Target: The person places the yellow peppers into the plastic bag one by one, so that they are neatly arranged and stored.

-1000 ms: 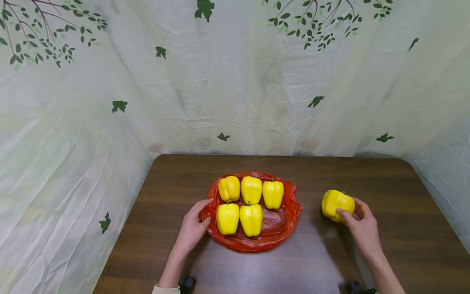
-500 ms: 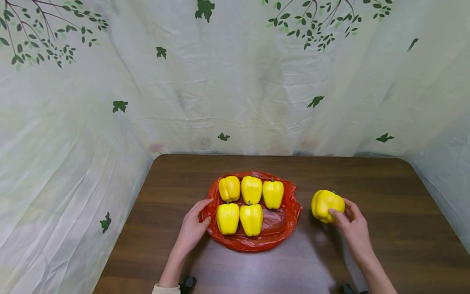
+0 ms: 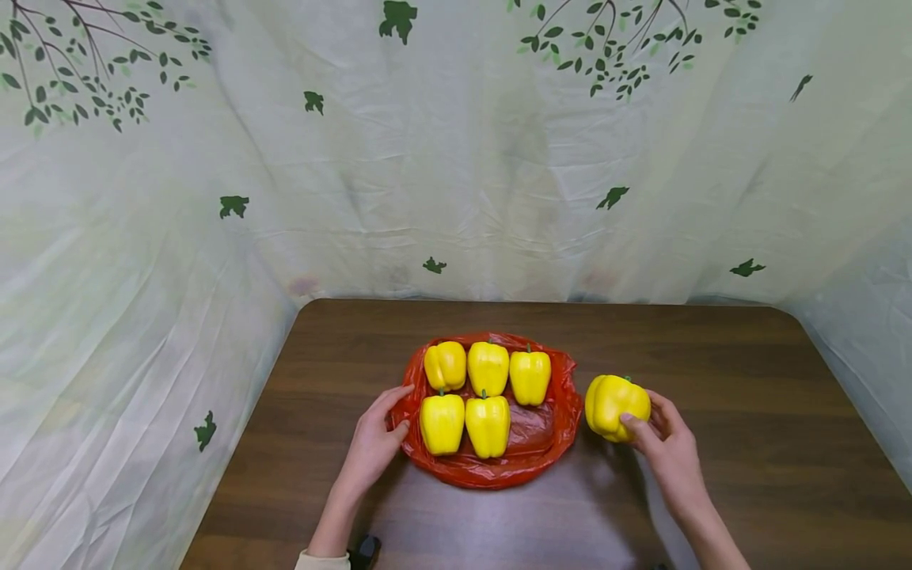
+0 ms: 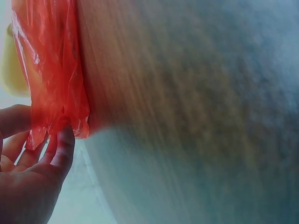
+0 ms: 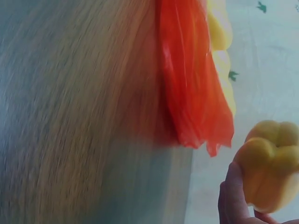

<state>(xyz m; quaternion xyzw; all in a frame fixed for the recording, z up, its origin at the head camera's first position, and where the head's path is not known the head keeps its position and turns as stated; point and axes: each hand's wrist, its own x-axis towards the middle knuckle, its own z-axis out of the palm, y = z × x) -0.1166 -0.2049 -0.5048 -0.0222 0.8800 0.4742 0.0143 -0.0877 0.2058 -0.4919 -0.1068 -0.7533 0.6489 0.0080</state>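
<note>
Several yellow bell peppers point(image 3: 488, 427) stand in two rows inside a red plastic bag point(image 3: 530, 431) whose sides are turned down into a low round shape. The front right part of the bag's inside holds no pepper. My left hand point(image 3: 374, 439) holds the bag's left edge; in the left wrist view, thumb and fingers pinch the thin red film point(image 4: 56, 84). Just right of the bag, my right hand point(image 3: 670, 455) grips one more yellow bell pepper point(image 3: 614, 408) between thumb and fingers, above the table. Its lobed bottom faces the right wrist camera.
The bag lies on a dark brown wooden table point(image 3: 769, 412). Behind and beside the table hangs a pale cloth point(image 3: 484, 158) printed with leaves and branches. A black strap piece point(image 3: 366, 550) sits at the left wrist.
My right hand has carried its bell pepper leftward, from well right of the bag to close beside its right edge. The left hand and the bag have stayed in place.
</note>
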